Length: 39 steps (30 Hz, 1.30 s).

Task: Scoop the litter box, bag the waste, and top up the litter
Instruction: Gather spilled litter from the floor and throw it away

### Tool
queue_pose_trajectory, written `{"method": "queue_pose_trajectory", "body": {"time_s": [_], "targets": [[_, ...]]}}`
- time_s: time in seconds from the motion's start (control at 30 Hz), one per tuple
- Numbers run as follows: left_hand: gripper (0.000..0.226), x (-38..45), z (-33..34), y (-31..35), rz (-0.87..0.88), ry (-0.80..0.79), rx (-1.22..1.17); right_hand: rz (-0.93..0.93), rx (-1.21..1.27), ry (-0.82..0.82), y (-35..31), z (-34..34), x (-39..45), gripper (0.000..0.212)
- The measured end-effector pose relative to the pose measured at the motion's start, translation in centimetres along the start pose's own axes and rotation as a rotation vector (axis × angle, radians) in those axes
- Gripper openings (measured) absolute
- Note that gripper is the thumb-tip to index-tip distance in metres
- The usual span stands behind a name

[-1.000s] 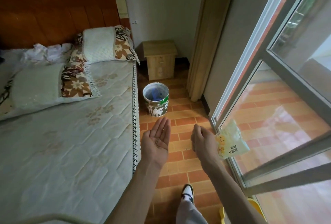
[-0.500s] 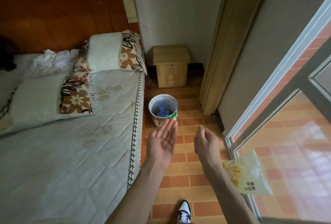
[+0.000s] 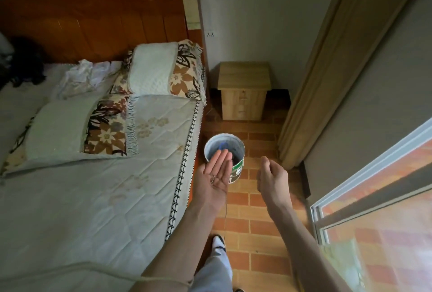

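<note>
Fingers [image 3: 222, 159] of left hand [image 3: 214, 178] overlap bucket [image 3: 236, 149] rim, specks on palm.

Bucket [image 3: 224, 149] front behind left hand [image 3: 214, 180]; palm specks indistinct.

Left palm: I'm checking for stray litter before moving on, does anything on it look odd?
Yes. The left hand lies flat, palm up, with a few small dark bits on it, over the bucket rim. What the bits are is too small to tell. The right hand holds nothing.

Home bedroom: bed [image 3: 93, 198], pillows [image 3: 152, 67], wooden nightstand [image 3: 243, 90].
</note>
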<state>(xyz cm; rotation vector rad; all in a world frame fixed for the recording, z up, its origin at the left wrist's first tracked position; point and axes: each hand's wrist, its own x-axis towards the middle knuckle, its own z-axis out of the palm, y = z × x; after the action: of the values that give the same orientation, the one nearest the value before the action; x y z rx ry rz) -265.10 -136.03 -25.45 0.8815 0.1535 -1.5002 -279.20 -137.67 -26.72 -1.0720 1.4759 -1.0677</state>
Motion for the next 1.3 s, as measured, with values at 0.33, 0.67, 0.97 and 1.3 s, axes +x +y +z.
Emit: {"method": "queue_pose_trajectory", "body": {"time_s": [0.33,0.67,0.97,1.3], "targets": [[0.05,12.2,5.6,4.8,0.016,-0.012,-0.054,0.022,-0.012,-0.004,-2.4,4.2,11.8,0.042],[0.055,24.2,8.8,9.5,0.071,0.037,-0.064,0.019,0.005,-0.003,-2.0,8.8,22.2,0.039],[0.047,34.7,8.9,9.8,0.095,0.152,-0.052,0.073,-0.015,-0.049,0.9,11.9,33.3,0.035],[0.061,46.4,3.1,6.8,0.058,0.232,-0.058,0.052,-0.124,-0.084,9.3,15.8,41.8,0.039]]}}
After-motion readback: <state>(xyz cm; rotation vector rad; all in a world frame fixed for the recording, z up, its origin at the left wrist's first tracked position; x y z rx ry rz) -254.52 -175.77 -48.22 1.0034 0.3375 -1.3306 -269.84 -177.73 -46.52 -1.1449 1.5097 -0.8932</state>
